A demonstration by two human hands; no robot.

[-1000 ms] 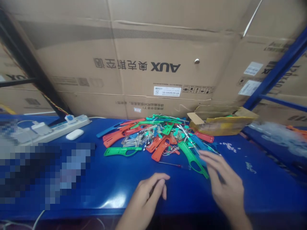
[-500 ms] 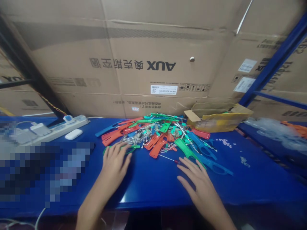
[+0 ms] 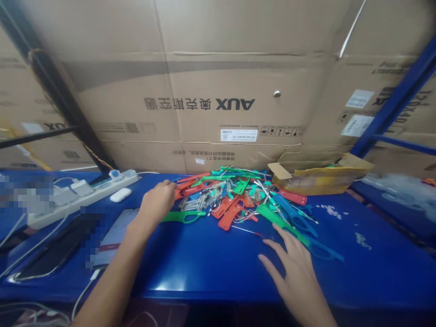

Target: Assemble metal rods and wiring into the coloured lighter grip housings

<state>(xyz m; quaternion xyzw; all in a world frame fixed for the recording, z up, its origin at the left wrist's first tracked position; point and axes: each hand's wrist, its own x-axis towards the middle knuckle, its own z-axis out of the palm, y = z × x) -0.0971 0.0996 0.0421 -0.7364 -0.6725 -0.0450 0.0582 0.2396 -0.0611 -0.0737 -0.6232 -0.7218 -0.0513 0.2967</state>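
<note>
A heap of red, green and blue flat plastic pieces, each with an oval loop, lies mid-table, mixed with thin white wires and small clear parts (image 3: 194,203). My left hand (image 3: 159,200) is at the heap's left edge, over the end of a blue piece and beside a red piece (image 3: 204,186); its fingers curl away, mostly hidden. Just below it lies a green piece (image 3: 184,216). My right hand (image 3: 294,259) is open, fingers spread, at the front right. Its fingertips are near another green piece (image 3: 282,222) and a thin metal rod (image 3: 245,230) with a reddish end.
An open yellow-taped carton (image 3: 320,180) stands behind right. At left are a power strip (image 3: 126,178) with plugs, a white case (image 3: 120,195), a phone (image 3: 54,250) and a tablet-like device (image 3: 117,229) with cables. A large cardboard sheet (image 3: 204,81) backs the blue table (image 3: 197,259).
My left hand has moved up and away from the green piece to the heap's left edge. My right hand stays spread near its earlier place. The view has shifted slightly.
</note>
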